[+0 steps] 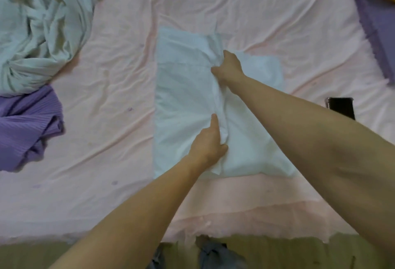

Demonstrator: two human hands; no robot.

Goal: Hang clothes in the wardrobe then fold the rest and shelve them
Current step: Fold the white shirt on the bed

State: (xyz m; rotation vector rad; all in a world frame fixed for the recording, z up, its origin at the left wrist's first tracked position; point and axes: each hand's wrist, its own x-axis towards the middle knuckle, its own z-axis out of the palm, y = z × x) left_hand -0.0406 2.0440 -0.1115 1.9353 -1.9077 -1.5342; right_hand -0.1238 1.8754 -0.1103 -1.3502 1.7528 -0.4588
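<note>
A white garment [183,102] lies flat on the pink bed sheet [111,132], partly folded lengthwise. My left hand [210,143] grips the raised fold of this garment near its front end. Farther back, my right hand [229,66] grips the same fold near the garment's far end. A ridge of bunched cloth runs between the two hands. The right part of the garment lies flat under my right forearm.
A crumpled pale green garment [40,33] lies at the back left, a purple ribbed garment [25,127] below it. A purple cloth [376,25] lies at the right edge. A dark phone [341,107] rests on the sheet at right. Blue-grey clothing [213,253] lies below the bed's front edge.
</note>
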